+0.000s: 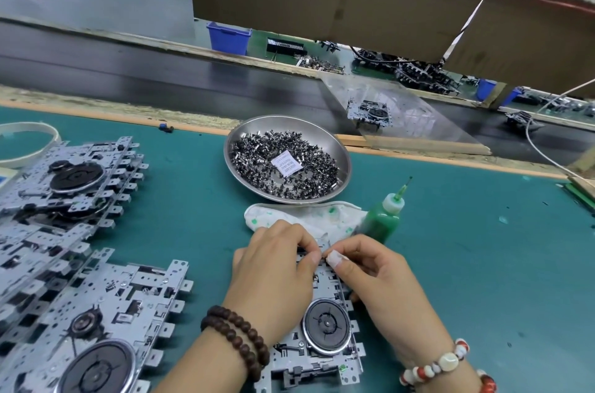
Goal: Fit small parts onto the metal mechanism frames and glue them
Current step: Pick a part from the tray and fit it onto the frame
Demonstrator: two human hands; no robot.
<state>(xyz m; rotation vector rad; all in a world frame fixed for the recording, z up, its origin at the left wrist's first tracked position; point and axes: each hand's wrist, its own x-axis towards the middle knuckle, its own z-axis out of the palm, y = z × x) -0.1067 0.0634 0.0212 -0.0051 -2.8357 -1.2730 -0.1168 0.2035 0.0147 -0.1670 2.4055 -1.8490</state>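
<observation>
A metal mechanism frame (322, 338) with a dark round flywheel lies on the green mat in front of me. My left hand (273, 267) rests on its far end with the fingers pinched. My right hand (370, 270) meets it there, thumb and taped forefinger pinched on a tiny part at the frame's top edge; the part itself is mostly hidden. A green glue bottle (384, 215) with a needle tip stands just beyond my right hand. A steel bowl (238, 148) further back holds several small dark parts.
Stacks of mechanism frames (70, 186) fill the left side of the mat, more at the lower left (106, 322). A stained white cloth (309, 215) lies between bowl and hands. A dark conveyor belt (161, 77) carrying another frame (370, 111) runs behind the bench.
</observation>
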